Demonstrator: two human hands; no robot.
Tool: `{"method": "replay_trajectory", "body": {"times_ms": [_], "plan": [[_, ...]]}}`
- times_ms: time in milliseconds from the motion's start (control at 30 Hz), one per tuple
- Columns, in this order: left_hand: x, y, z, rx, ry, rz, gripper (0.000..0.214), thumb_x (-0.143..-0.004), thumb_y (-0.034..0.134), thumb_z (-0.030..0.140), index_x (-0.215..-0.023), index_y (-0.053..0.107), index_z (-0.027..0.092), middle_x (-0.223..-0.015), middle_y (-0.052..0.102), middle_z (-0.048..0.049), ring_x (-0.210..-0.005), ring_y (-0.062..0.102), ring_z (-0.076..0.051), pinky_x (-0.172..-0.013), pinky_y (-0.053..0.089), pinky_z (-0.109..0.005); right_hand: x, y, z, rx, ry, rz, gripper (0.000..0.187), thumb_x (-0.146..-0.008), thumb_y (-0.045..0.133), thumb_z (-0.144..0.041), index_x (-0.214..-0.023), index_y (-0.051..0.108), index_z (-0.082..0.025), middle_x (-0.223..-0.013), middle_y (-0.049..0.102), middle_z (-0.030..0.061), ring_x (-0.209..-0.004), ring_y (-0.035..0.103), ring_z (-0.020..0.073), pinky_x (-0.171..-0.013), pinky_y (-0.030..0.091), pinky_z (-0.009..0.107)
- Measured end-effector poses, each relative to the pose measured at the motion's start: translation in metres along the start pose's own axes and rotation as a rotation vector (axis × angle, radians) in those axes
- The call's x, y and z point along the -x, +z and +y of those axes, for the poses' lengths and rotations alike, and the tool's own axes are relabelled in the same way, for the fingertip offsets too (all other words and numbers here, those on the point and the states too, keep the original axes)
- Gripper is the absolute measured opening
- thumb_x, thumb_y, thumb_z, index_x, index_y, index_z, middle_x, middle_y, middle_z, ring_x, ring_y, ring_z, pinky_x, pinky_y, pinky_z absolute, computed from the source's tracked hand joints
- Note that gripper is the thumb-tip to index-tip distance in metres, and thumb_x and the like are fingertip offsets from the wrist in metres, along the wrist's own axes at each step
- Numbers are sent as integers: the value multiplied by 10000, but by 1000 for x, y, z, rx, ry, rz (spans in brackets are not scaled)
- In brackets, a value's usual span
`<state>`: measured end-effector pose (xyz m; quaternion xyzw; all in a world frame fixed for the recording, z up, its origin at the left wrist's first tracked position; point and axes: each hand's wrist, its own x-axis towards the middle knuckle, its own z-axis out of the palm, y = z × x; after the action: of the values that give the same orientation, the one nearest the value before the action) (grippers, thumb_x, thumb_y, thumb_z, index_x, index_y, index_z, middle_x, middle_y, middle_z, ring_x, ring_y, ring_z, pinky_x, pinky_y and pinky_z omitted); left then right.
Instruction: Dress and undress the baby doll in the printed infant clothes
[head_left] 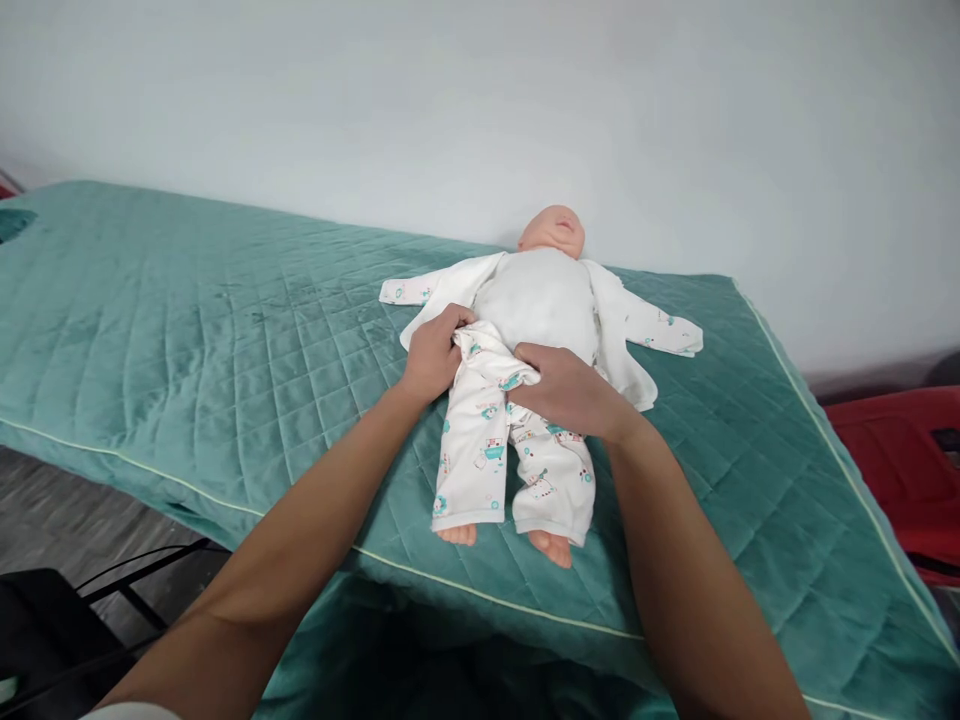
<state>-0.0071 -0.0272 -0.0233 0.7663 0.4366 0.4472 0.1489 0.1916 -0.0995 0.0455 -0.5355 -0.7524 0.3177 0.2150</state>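
Printed pants point(480, 450) are on the doll point(540, 300), the top edge bunched between my hands at its hips; the open white top point(622, 340) lies beyond them on the green bed point(187, 330). Left hand point(431, 355) and right hand point(568, 390) are both closed, pinching the pants at either side. I'd keep the pull even on both sides so the fabric doesn't twist or snag underneath.

I see my left grip point(433, 355) and right grip point(570, 392) both closed on the waistband of the printed trousers point(480, 455) worn by a baby doll point(541, 300). Doll lies face-up on the green quilted bed point(187, 330), white jacket point(626, 350) spread open.
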Motion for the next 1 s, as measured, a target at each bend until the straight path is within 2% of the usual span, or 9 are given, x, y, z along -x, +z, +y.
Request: {"method": "replay_trajectory", "body": {"times_ms": [167, 333, 433, 500, 600, 667, 767, 867, 1000], "plan": [[-1, 0, 0, 55, -40, 4, 129, -758, 571, 138, -869, 589, 199, -823, 681, -12, -778, 610, -183, -717, 430, -306, 1, -3, 2, -31, -17, -51, 172, -789, 607, -310, -744, 469, -217, -756, 486, -46, -730, 449, 145, -665, 313, 308], [13, -5, 5, 69, -177, 26, 222, -753, 550, 107, -947, 597, 204, -886, 679, -7, -844, 619, -174, -752, 450, -293, 0, -3, 5, -68, -28, -25, 181, -792, 630, -303, -738, 483, -212, -754, 486, -46, -726, 446, 143, -664, 335, 305], [31, -14, 15, 84, -296, -30, 131, -870, 587, 256, -995, 582, 214, -678, 571, 54, -643, 520, -135, -636, 394, -267, 1, -2, 6, -110, -46, -30, 123, -841, 619, -319, -859, 599, -199, -868, 618, -6, -807, 540, 174, -728, 394, 323], [46, -21, 21, 136, -344, -95, 236, -923, 588, 390, -1085, 565, 220, -612, 518, 77, -568, 448, -120, -582, 348, -256, 1, -2, 7, -127, -60, -27, 167, -883, 603, -338, -954, 649, -193, -974, 683, 29, -883, 594, 200, -787, 422, 344], [63, -26, 27, 304, -389, -192, 426, -924, 610, 478, -1253, 507, 227, -641, 553, 69, -551, 443, -115, -542, 325, -242, 1, -1, 9, -141, -73, -20, 225, -932, 577, -384, -1007, 673, -193, -1043, 717, 52, -943, 629, 217, -826, 439, 353], [68, -27, 28, 417, -400, -219, 494, -925, 618, 481, -1323, 467, 231, -649, 540, 66, -554, 447, -116, -531, 329, -235, 1, 0, 10, -144, -88, -16, 251, -952, 566, -406, -1015, 677, -191, -1051, 724, 55, -969, 636, 221, -843, 442, 355], [69, -27, 27, 483, -369, -207, 444, -952, 589, 441, -1329, 478, 235, -621, 434, 81, -549, 400, -107, -530, 322, -228, 0, 0, 11, -133, -97, -20, 263, -962, 564, -412, -1026, 683, -185, -1061, 726, 59, -980, 639, 222, -858, 444, 361], [68, -27, 27, 458, -335, -190, 381, -963, 569, 406, -1300, 517, 236, -610, 354, 88, -544, 348, -103, -534, 305, -228, 0, 0, 10, -115, -85, -27, 264, -959, 570, -404, -1039, 689, -183, -1070, 725, 63, -973, 639, 222, -861, 450, 366], [68, -29, 29, 365, -295, -143, 324, -967, 558, 369, -1261, 555, 233, -600, 343, 92, -550, 332, -106, -552, 295, -233, 0, -1, 9, -104, -71, -30, 263, -954, 578, -387, -1067, 695, -180, -1079, 728, 67, -982, 642, 225, -873, 457, 376]]}}
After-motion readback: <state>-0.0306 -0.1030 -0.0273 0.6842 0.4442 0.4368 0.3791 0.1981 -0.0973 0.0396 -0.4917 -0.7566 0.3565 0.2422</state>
